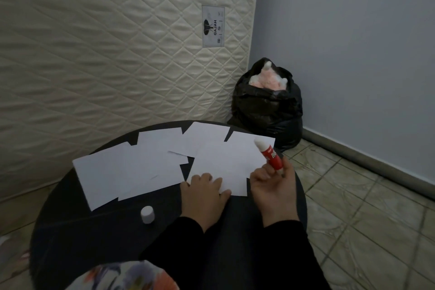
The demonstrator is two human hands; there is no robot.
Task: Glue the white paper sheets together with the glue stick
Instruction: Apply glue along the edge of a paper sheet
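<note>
Your left hand (204, 198) lies palm down, fingers spread and pointing away from you, fingertips flat and pressed down, thumb out to the right. The wrist is straight, and the forearm in a black sleeve (179, 240) runs back toward your body.

Your right hand (274, 187) sits just beside the left, not touching it, raised slightly, palm turned inward to the left. Its fingers are curled, with thumb and forefinger closed in a pinch at the upper right of the hand. The other fingers are loosely bent. The right forearm, also in a black sleeve, angles back and rightward.
</note>
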